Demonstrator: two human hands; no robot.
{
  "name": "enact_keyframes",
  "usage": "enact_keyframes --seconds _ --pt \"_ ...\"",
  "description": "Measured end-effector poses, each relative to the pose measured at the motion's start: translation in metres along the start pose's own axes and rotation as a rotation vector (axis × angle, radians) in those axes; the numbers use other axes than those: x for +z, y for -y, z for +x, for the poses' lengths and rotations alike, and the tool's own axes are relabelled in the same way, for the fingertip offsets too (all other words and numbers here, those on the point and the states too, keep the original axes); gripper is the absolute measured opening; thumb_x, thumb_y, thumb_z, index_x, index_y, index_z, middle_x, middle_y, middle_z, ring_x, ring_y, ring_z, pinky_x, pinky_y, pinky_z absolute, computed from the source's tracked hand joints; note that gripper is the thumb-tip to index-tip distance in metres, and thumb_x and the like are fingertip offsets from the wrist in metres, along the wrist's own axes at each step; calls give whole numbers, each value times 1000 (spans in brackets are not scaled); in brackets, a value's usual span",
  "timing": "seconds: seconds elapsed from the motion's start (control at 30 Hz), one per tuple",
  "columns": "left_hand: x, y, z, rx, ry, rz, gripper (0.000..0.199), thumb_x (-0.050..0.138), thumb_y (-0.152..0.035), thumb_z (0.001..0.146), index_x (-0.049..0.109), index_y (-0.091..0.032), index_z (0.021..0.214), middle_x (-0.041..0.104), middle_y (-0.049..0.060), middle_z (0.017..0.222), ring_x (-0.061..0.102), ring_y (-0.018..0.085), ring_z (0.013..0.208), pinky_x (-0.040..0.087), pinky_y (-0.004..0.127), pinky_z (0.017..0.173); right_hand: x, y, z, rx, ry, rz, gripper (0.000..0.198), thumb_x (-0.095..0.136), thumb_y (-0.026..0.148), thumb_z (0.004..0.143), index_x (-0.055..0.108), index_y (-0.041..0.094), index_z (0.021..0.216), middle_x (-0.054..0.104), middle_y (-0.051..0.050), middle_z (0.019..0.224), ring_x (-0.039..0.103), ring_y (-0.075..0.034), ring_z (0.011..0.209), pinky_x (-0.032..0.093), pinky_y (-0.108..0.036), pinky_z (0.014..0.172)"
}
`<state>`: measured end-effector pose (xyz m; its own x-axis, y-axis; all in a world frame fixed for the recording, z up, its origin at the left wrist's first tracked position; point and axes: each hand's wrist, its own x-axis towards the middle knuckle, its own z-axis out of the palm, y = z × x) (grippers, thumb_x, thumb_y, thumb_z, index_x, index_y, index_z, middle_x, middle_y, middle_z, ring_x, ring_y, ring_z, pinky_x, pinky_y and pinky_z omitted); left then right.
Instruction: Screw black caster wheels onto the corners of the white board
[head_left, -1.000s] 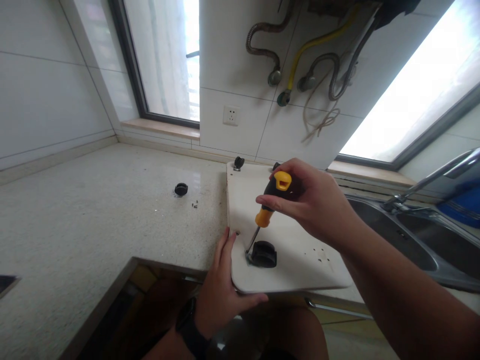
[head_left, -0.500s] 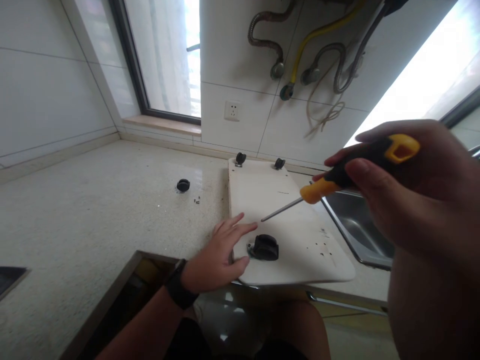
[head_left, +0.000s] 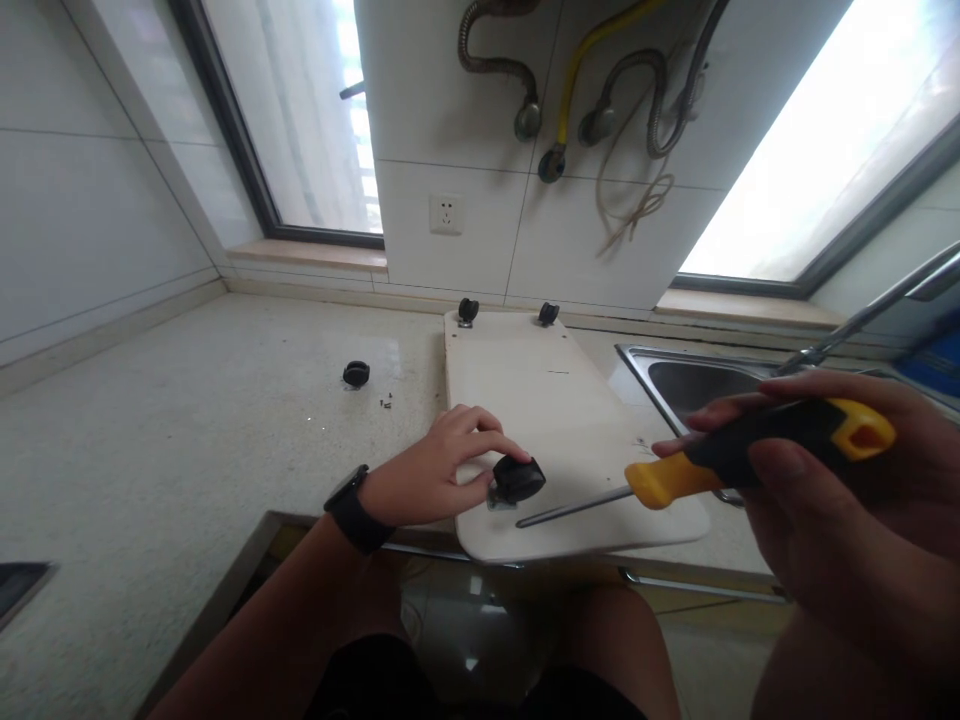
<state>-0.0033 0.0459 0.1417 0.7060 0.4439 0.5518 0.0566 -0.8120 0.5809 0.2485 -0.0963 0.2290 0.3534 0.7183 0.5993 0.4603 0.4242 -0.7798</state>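
Note:
My right hand (head_left: 817, 490) is wrapped round the black and yellow handle of a screwdriver (head_left: 750, 455). Its metal tip hovers near or touches the white board, just below the near caster. With thumb and fingers, my left hand (head_left: 457, 465) grips that black caster wheel (head_left: 519, 480), whose metal plate rests at the near left corner of the board (head_left: 540, 400). Two more casters, a left one (head_left: 469, 310) and a right one (head_left: 549, 314), stand at the board's far corners. Several small holes show at its near right corner, where no caster sits.
A loose caster (head_left: 356, 374) lies on the speckled counter (head_left: 225, 430) beside a few small screws (head_left: 386, 402). Right of the board is a steel sink (head_left: 690, 385) with a faucet (head_left: 862, 310). Hoses (head_left: 499, 65) and a socket (head_left: 446, 214) are on the wall.
My left hand has closed on the near caster, which has turned slightly. My right hand has lowered the screwdriver, its tip moving from above the caster to below it. The view has shifted.

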Motion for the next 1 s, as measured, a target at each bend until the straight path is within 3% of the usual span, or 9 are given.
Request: enact_keyframes --seconds 0.07,0.13,0.23,0.33,0.47,0.63,0.87,1.0 --pt "3 -1 -4 -39 -11 -35 45 69 -8 81 79 -32 118 74 10 128 69 32 124 52 47 110 4 -5 -4 37 -94 80 29 85 31 81 77 41 107 73 -7 95 75 -34 88 67 -53 74" --pt "7 -2 -8 -107 15 -122 43 68 -7 81 76 -30 116 70 11 142 61 34 139 44 54 119 8 -9 -5 68 -71 157 29 86 29 82 76 37 108 75 -6 94 77 -30 87 69 -45 74" --pt "13 -2 -12 -226 55 -311 34 64 -7 87 72 -29 112 72 10 142 51 33 150 36 58 124 12 -11 -7 105 19 192 29 84 31 87 73 36 113 77 -4 99 79 -27 86 70 -41 74" --pt "17 1 -13 -272 19 -441 28 64 -15 93 72 -28 116 73 11 136 55 32 146 40 55 122 15 -11 -8 103 17 162 28 84 35 88 71 36 112 78 -4 101 79 -27 85 69 -44 76" --pt "19 5 -13 -254 -20 -368 43 72 -21 90 73 -31 133 67 12 133 61 33 134 44 52 119 18 -13 -8 72 57 100 28 83 35 89 69 35 113 77 -4 102 78 -28 88 68 -45 79" --pt "31 6 -23 -270 -107 -270 38 73 -28 92 76 -31 130 63 12 130 59 34 132 44 53 119 20 -20 -1 -42 180 13 32 81 31 91 66 35 120 76 -4 105 78 -25 90 68 -41 80" --pt "60 10 -49 -290 -321 -160 45 58 -26 102 64 -34 146 60 8 153 45 33 151 29 59 129 23 -16 3 -79 319 23 35 77 27 94 62 32 124 74 -2 105 77 -19 92 67 -29 76" --pt "80 11 -61 -364 -431 -227 54 55 -23 103 54 -37 155 45 3 169 31 32 162 21 59 134 19 -10 10 -143 439 7 35 74 24 96 59 33 126 73 -1 106 75 -18 92 64 -29 78"
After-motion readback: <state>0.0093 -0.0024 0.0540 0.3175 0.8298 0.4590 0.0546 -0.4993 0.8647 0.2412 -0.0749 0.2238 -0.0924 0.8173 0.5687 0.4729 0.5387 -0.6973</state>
